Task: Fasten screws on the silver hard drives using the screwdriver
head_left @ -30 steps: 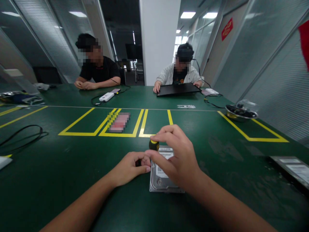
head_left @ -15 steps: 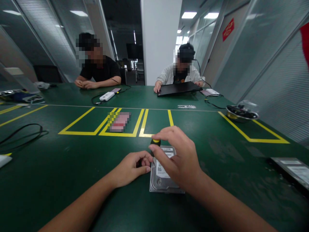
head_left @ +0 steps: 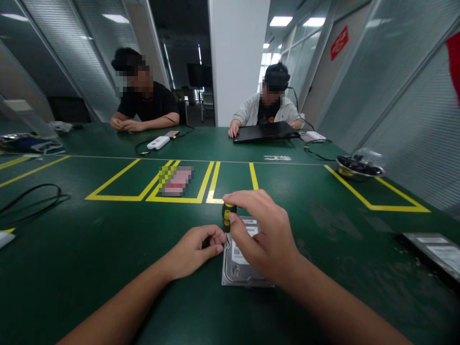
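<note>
A silver hard drive (head_left: 235,273) with a white label lies flat on the green table in front of me. Its right part is hidden beneath my right hand (head_left: 264,235), whose thumb and fingers are closed round a stubby black-and-yellow screwdriver (head_left: 226,215). The screwdriver stands upright over the drive's upper left corner; its tip is hidden. At the drive's left edge, the curled fingertips of my left hand (head_left: 201,249) press against the side and steady it.
Another hard drive (head_left: 440,254) lies at the right edge. Farther back are a metal bowl (head_left: 345,171) with dark items, a blurred pinkish item (head_left: 178,181) and yellow tape outlines. Across the table sit two people, one holding a flat black panel (head_left: 266,132). A black cable (head_left: 59,194) lies left.
My right thumb has shifted down and right along the screwdriver, so more of its handle shows. The forefinger stays on top. My left hand and the drive have barely moved.
</note>
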A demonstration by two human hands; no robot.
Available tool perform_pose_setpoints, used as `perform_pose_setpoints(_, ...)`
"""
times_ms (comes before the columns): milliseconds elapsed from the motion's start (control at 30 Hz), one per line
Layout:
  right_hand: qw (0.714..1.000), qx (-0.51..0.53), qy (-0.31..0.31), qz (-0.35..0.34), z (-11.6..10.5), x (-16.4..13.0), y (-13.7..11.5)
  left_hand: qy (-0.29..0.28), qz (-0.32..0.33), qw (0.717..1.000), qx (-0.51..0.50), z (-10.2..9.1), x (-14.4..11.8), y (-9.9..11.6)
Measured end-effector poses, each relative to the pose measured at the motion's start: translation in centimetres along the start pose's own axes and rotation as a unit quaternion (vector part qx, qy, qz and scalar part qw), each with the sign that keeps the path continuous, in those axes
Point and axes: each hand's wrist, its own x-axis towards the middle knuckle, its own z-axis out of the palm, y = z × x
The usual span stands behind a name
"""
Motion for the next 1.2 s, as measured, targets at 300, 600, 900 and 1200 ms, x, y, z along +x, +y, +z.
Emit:
perform_pose_setpoints(300, 1.0, -0.019, -0.004, -0.002, -0.16, 0.07, 0.02, 0.004, 0.0, 1.0, 0.013, -0.03, -0.09, 0.22)
perform_pose_setpoints(600, 0.999, -0.021, -0.001, 0.038, 0.0, -0.23, -0.03, 0.015, -0.003, 1.0, 0.013, 0.01, -0.02, 0.15)
perform_pose_setpoints(900, 1.0, -0.002, -0.007, 0.015, -0.08, 0.11, 0.16, 0.008, 0.0, 1.0, 0.0, 0.03, 0.01, 0.12)
perform_pose_setpoints(1200, 1.0, 0.005, -0.017, -0.005, -0.31, 0.17, 0.18, 0.007, 0.013, 1.0, 0.002, 0.08, 0.12, -0.2)
